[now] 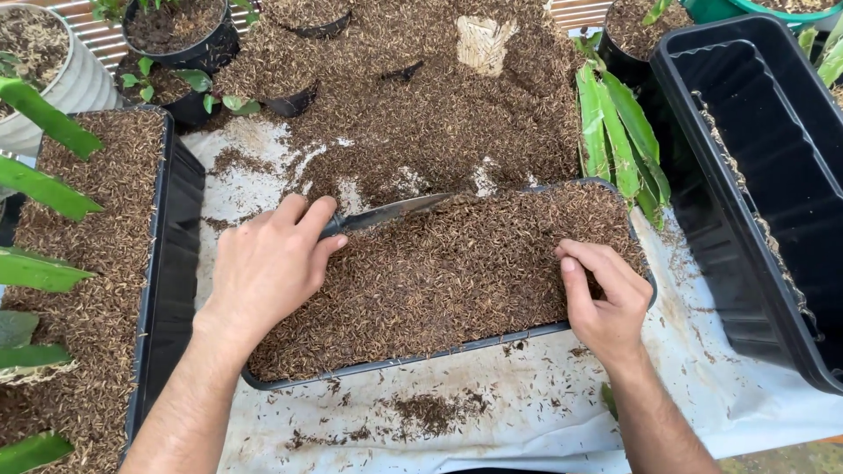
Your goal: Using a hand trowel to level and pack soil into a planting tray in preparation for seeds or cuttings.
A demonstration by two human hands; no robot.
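**A:** From the head camera — what is each hand doing?

**B:** The left hand (268, 263) has its fingers clenched round the handle of a small trowel (391, 211), whose blade lies nearly flat on the brown husk mix (439, 272) at the far edge of the black planter tray (395, 362). The right hand (606, 303) grips nothing; its fingers curl down onto the mix by the tray's right rim.

**A:** How would you level it well?

**B:** I'd judge it best to keep the blade shallow and draw it evenly, with the right hand steadying the rim so little spills onto the white sheet (527, 412) over the bench.

**A:** And the containers?

**B:** The middle tray is full to the brim. The left planter (167, 263) holds the same mix with green leafy cuttings (39, 184). The long black trough (764, 175) on the right is nearly empty — just a thin line of husk. Round black pots (176, 39) at the back hold soil and small plants, beside a loose heap of mix (421, 96).
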